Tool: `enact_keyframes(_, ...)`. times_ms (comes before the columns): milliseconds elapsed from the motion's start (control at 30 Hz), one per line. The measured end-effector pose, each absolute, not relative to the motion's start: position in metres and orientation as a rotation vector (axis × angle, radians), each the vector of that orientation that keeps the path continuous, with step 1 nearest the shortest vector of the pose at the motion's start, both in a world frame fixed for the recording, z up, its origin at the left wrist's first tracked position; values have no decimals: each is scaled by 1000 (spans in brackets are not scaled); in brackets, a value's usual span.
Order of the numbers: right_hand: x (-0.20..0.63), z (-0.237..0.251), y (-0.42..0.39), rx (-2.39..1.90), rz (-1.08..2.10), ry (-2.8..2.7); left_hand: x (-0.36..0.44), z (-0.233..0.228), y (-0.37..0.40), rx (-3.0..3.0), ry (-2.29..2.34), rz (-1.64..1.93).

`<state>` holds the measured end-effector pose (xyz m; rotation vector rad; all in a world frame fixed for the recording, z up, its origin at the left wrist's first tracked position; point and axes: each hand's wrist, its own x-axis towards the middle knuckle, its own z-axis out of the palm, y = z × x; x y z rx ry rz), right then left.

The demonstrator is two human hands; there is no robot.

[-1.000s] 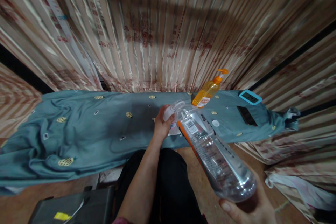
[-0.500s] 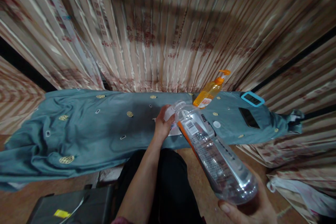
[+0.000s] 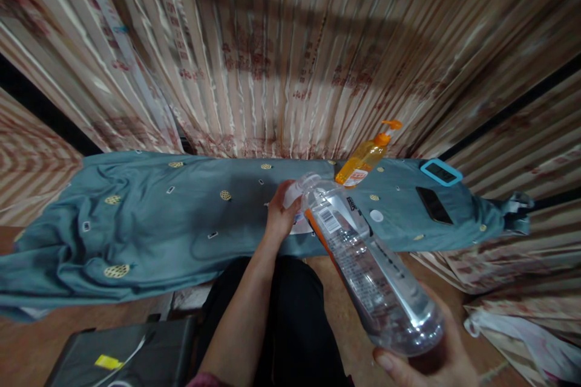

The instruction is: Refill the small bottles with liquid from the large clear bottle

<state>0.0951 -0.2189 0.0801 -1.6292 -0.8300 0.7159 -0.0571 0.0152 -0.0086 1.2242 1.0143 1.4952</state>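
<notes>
Right hand: gripping clear plastic bottle at its base, tilted above cloth-covered desk | Left hand: closed around translucent container, partly hidden, beside bottle's mouth | Change: both grips hold as before; no visible advance.

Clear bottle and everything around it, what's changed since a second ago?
The view shifted slightly, putting the pump bottle, phone and blue-framed device farther right in the picture. Nothing was grasped or let go: the left hand stays near the neck of the clear bottle, the right hand at its base.
</notes>
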Motion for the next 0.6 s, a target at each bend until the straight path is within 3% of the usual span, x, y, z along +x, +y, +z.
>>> enact_keyframes(100, 109, 71, -221, -1557, 729, -1071, -57, -6, 14, 1216, 1010, 1496)
enact_keyframes(600, 90, 79, -221, -1641, 691, -764, -58, -5, 13, 1226, 1008, 1483)
